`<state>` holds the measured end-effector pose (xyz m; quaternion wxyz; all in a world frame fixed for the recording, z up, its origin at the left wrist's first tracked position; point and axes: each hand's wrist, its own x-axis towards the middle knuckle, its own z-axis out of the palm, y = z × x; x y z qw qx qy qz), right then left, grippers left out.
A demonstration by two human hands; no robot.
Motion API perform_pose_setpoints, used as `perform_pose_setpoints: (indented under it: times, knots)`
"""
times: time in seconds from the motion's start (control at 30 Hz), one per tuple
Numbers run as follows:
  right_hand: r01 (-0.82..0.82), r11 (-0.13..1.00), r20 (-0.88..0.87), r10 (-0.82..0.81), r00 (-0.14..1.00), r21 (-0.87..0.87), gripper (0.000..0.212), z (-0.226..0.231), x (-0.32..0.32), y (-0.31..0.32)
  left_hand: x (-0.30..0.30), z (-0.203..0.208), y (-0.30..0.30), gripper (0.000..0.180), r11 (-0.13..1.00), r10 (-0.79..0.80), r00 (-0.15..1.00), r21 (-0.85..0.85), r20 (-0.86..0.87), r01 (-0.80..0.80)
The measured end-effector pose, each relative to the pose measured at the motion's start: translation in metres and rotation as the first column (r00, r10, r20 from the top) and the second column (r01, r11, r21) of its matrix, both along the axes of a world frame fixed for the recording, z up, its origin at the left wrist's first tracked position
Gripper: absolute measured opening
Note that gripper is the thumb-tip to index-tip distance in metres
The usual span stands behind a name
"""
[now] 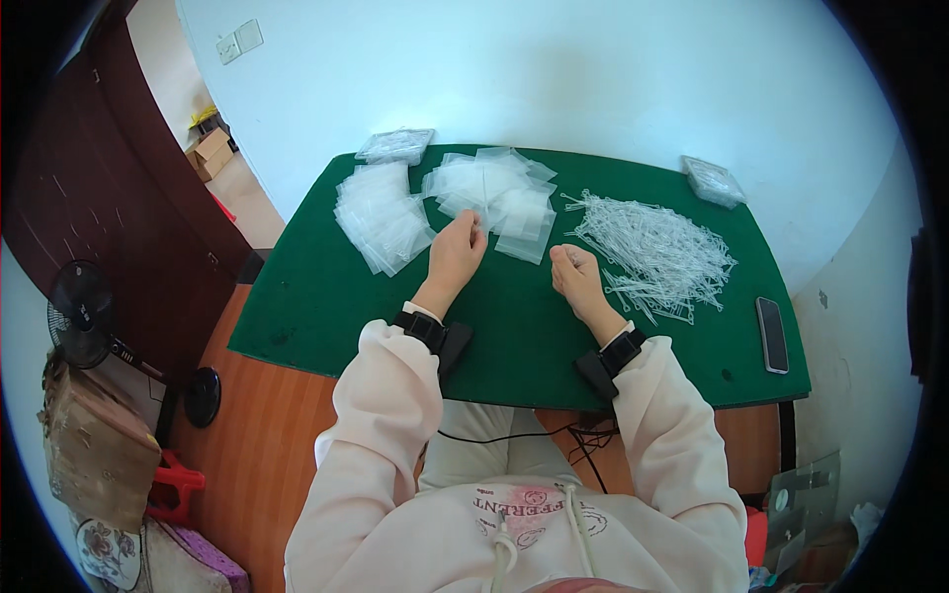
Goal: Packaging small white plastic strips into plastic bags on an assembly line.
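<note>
My left hand is closed, its fingertips at the near edge of a spread pile of clear plastic bags. Whether a bag is pinched in it cannot be made out. To its left lies a second fan of clear bags. My right hand is curled shut just left of a heap of thin, clear plastic pieces with small loops at their ends. Something small and pale shows at its fingers, too small to name. Both hands are over the green tabletop, apart from each other.
Clear packs stand at the table's back left and back right. A phone lies near the right edge. A white wall rises behind the table. On the floor at left are a fan and a cardboard box.
</note>
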<state>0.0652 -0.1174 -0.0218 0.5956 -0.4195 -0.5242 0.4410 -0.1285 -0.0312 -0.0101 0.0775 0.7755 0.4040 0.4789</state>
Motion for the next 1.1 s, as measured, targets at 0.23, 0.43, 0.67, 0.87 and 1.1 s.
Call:
perform_pose_setpoints:
  times: [0.23,0.43,0.67,0.87,1.1]
  knots:
    - [0.025,0.998,0.243,-0.01,0.97,-0.058,0.038,-0.005,-0.002,0.003,-0.002,0.006,-0.002,0.006,0.958,-0.032,0.999,0.285,-0.014,0.034]
    - [0.138,0.959,0.351,-0.222,0.91,0.25,0.033,-0.003,-0.001,0.004,0.003,0.005,-0.004,0.008,0.981,-0.163,0.986,0.1,-0.033,0.166]
    - [0.309,0.888,0.359,-0.426,0.83,0.339,0.008,0.014,-0.003,-0.009,0.003,0.013,-0.012,0.008,0.948,-0.231,0.969,0.205,-0.093,0.245]
    - [0.34,0.873,0.495,-0.48,0.724,0.349,0.016,0.005,0.005,-0.002,0.009,0.018,-0.018,0.006,0.893,-0.289,0.952,0.33,-0.104,0.307]
    - [0.373,0.813,0.501,-0.574,0.648,0.448,0.009,0.001,0.007,0.003,0.007,0.017,-0.02,0.007,0.961,-0.237,0.971,0.148,0.008,0.233]
